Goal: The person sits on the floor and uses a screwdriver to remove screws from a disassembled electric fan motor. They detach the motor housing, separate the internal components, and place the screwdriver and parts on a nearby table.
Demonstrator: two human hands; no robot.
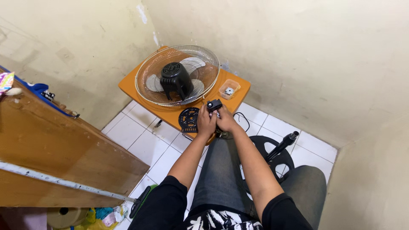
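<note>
Both hands, left hand (206,122) and right hand (226,121), are closing their fingers around a small black part (214,104) at the counter (132,87) edge, six o'clock of the fan (177,79); a loosening grip risks dropping it floorward.

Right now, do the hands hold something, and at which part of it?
Both hands, left and right, hold a small black part by its lower end; the exact finger hold is too small to tell.
</note>
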